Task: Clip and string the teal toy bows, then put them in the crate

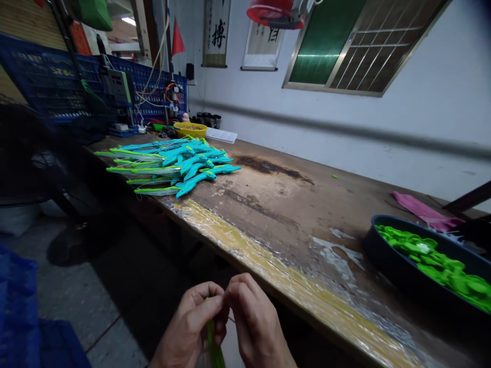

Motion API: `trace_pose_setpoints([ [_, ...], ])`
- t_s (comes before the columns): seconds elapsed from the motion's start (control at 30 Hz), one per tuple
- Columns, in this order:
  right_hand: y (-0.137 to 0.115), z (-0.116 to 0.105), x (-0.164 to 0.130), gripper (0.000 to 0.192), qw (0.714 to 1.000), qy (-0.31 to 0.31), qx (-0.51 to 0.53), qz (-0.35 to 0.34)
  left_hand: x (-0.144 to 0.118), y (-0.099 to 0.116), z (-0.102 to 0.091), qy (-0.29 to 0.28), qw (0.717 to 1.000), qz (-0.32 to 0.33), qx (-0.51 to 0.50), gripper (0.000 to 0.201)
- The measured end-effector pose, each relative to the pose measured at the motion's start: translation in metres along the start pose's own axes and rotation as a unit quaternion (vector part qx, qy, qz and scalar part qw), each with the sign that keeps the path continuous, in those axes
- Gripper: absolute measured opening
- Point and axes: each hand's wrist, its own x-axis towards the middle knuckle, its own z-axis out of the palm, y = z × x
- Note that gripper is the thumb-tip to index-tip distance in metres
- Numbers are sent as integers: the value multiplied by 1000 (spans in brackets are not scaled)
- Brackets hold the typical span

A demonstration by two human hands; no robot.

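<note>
Green strip (212, 338): just before the near edge of the surface (268, 197); its long axis runs up the view, leaning slightly left.
Left hand (187, 324): fingers are pinched around the strip.
Right hand (255, 324): fingers are curled; their gap and hold I cannot tell.

A worn bench (307, 204) carries, from its middle, turquoise-and-green pieces (192, 168) piled at ten o'clock; a yellow bowl (179, 131) and white tray (221, 135) toward eleven; a green scrap (335, 176) at one; pink cloth (422, 209) at three; a dark tub (391, 260) at four; yellow tape (238, 241) at six.
</note>
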Motion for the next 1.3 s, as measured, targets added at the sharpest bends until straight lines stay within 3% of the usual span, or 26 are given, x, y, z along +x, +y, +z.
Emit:
trace_pose_setpoints([
  [0.1, -2, -5, 1, 22, 1000, -9, -21, 6, -1, 0, -1, 28, 996, 33, 78, 35],
  [0.37, -7, -22, 13, 14, 982, -83, 53, 164, -4, -3, 1, 59, 960, 101, 256, 30],
  [0.43, -6, -21, 12, 14, 986, -77, 38, 139, -6, -1, 4, 75, 950, 108, 282, 27],
  [0.53, -5, -17, 10, 18, 998, -55, -16, 40, -10, 2, 9, 91, 941, 124, 302, 27],
  [0.63, -5, -15, 9, 21, 998, -46, -36, -16, -12, 4, 10, 92, 940, 132, 302, 28],
  [0.73, -6, -14, 10, 18, 997, -43, 10, 66, -10, 2, 5, 72, 950, 126, 278, 29],
  [0.83, -7, -10, 8, 15, 982, -40, 76, 166, -6, -2, -1, 35, 978, 94, 182, 30],
  [0.9, -8, -6, 5, 15, 978, -23, 99, 183, -4, -4, -1, 19, 992, 67, 108, 30],
  [1.07, -10, -2, -2, 16, 991, 26, 54, 118, -3, -5, 2, 34, 998, 46, 31, 31],
  [1.2, -9, -4, -4, 17, 999, 27, -5, 23, -4, -7, -2, 34, 996, 56, 59, 30],
  [1.3, -8, -9, -4, 16, 999, 10, -29, 13, -5, -8, -5, 28, 989, 87, 113, 29],
])
